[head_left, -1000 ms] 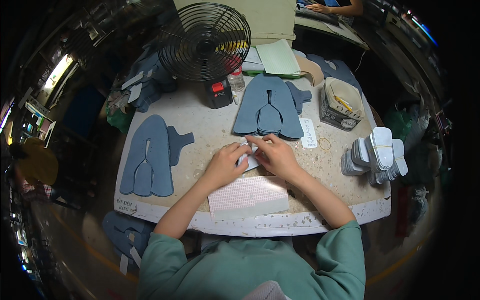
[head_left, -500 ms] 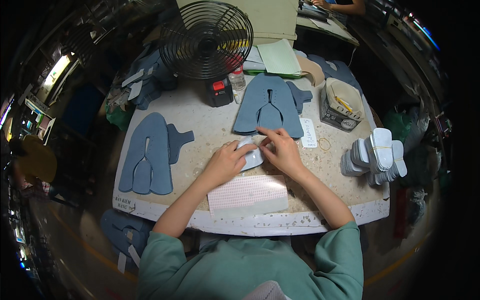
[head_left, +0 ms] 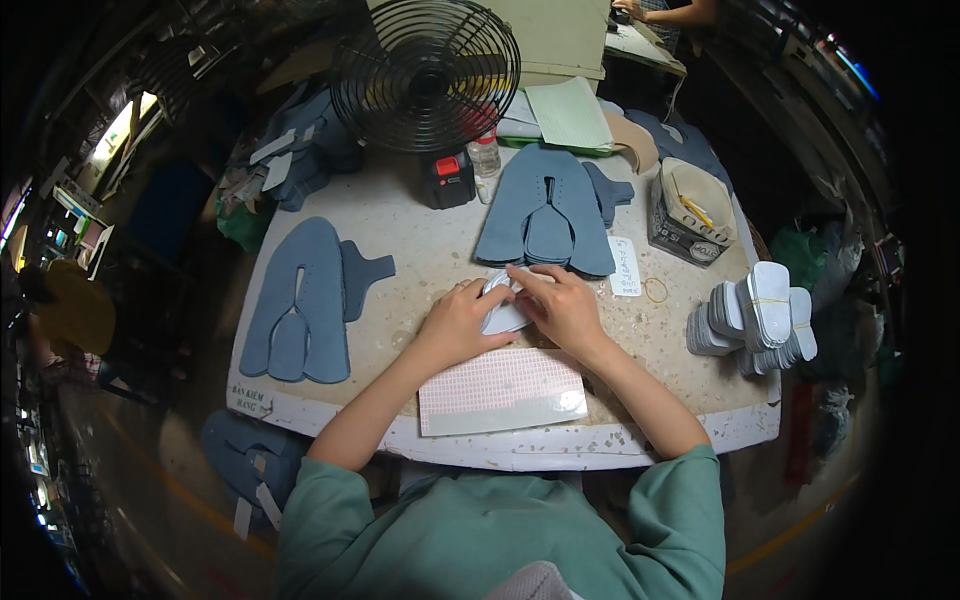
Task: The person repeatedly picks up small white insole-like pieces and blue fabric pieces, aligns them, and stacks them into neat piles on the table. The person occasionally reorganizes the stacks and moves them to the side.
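Observation:
My left hand (head_left: pixel 458 322) holds a small stack of light grey rounded pieces (head_left: pixel 506 318) over the middle of the table, its thumb along the near edge. My right hand (head_left: pixel 566 308) is bent over the same pieces from the right, fingertips pinched at their upper part; whether a small label is between those fingers I cannot make out. A sheet of small printed labels (head_left: pixel 500 385) lies just below both hands. Beyond them is a pile of blue-grey shoe uppers (head_left: pixel 508 215), close to my right fingertips.
More blue-grey uppers (head_left: pixel 265 310) lie at the left. Banded stacks of light grey pieces (head_left: pixel 768 310) stand at the right, near a bin with pencils (head_left: pixel 690 228). A written card (head_left: pixel 625 268) and rubber band (head_left: pixel 655 290) lie between. A caged fan (head_left: pixel 425 75) stands at the back.
The view has shifted slightly. My left thumb has come down along the near edge of the grey pieces, and my right fingers have drawn in over them.

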Motion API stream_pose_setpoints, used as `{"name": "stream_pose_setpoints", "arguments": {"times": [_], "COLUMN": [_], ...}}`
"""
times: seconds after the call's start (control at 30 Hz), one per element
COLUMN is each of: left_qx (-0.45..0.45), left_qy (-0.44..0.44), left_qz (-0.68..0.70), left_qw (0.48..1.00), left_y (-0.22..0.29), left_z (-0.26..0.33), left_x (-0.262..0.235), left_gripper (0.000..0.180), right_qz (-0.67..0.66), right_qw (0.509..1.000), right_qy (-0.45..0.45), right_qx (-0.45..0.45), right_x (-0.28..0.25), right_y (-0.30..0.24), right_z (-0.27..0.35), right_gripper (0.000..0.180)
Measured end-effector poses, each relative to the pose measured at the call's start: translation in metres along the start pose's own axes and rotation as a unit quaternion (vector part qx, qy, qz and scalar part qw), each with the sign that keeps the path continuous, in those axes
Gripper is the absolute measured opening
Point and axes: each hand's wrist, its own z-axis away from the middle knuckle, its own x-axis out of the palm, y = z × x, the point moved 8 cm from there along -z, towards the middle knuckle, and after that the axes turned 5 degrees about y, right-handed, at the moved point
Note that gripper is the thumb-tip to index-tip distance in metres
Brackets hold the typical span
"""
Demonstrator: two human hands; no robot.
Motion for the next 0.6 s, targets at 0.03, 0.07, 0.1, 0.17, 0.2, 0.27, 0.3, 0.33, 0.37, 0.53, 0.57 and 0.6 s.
{"name": "stream_pose_setpoints", "arguments": {"times": [0.03,0.07,0.1,0.17,0.2,0.27,0.3,0.33,0.37,0.53,0.57,0.6], "left_qx": [0.009,0.001,-0.007,-0.014,-0.012,-0.012,-0.014,-0.017,-0.028,-0.080,-0.060,-0.041], "left_qy": [0.011,0.003,-0.005,-0.014,-0.015,-0.022,-0.027,-0.039,-0.047,-0.024,-0.019,-0.017], "left_qz": [-0.007,-0.004,-0.002,0.005,0.009,0.016,0.017,0.018,0.026,0.083,0.064,0.046], "left_qw": [1.000,1.000,1.000,1.000,1.000,1.000,0.999,0.999,0.998,0.993,0.996,0.998], "left_y": [0.002,0.001,0.000,-0.001,-0.001,-0.001,-0.001,-0.002,-0.004,-0.013,-0.010,-0.007], "left_z": [0.000,0.001,0.001,0.000,0.000,-0.001,-0.001,-0.001,-0.001,-0.001,-0.002,-0.002], "left_x": [-0.002,-0.001,0.000,-0.001,-0.002,-0.002,-0.002,-0.001,-0.001,-0.005,-0.006,-0.005], "left_gripper": [0.035,0.037,0.039,0.040,0.040,0.038,0.037,0.035,0.034,0.029,0.029,0.029], "right_qz": [-0.019,-0.045,-0.137,-0.326,-0.401,-0.433,-0.423,-0.407,-0.410,-0.292,-0.281,-0.269], "right_qw": [0.999,0.996,0.981,0.910,0.860,0.833,0.833,0.837,0.840,0.927,0.936,0.942], "right_qy": [-0.007,-0.010,-0.020,-0.030,-0.035,-0.064,-0.072,-0.080,-0.067,-0.055,-0.076,-0.095], "right_qx": [0.039,0.075,0.138,0.253,0.313,0.339,0.348,0.356,0.350,0.230,0.200,0.179], "right_x": [0.001,0.000,0.002,0.006,0.009,0.009,0.007,0.007,0.004,-0.007,-0.004,-0.001], "right_y": [0.009,0.018,0.031,0.051,0.059,0.063,0.064,0.065,0.064,0.042,0.033,0.025], "right_z": [-0.001,-0.002,-0.002,-0.002,0.001,0.003,0.004,0.005,0.004,-0.006,-0.005,-0.004], "right_gripper": [0.054,0.054,0.053,0.051,0.050,0.052,0.054,0.055,0.058,0.072,0.074,0.076]}}
